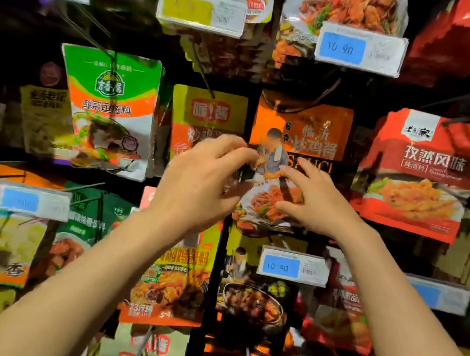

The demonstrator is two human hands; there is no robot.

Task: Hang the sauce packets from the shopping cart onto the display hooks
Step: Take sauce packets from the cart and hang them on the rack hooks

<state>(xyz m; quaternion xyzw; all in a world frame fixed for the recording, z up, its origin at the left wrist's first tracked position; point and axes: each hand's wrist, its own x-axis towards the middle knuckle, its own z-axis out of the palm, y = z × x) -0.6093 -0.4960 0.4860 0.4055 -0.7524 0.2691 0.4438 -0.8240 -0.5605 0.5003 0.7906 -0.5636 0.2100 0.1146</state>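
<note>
Both hands raised to an orange-and-black sauce packet (298, 156) hanging at the middle of the display.

The left hand (201, 179) meets the packet's left edge at 9 o'clock, fingers curled — whether it pinches the edge I cannot tell. The right hand (318, 201) lies spread on the lower front, fingers loosely bent, clasping nothing. At 9 o'clock hangs a yellow-and-orange foil packet (206, 109); at 3 o'clock a red packet (418, 170); at 6 o'clock a blue price tag (291, 266) reading 10.90.

Upper blue price tag (342, 48): we read "10.90".
Lower blue price tag (281, 267): "10 90".
Orange packet (316, 134): "SAUCE", partly covered; Chinese chars.
Orange-yellow packet, lower row (168, 288): "3-4".
Other tags: blurred, unreadable to us.
</note>
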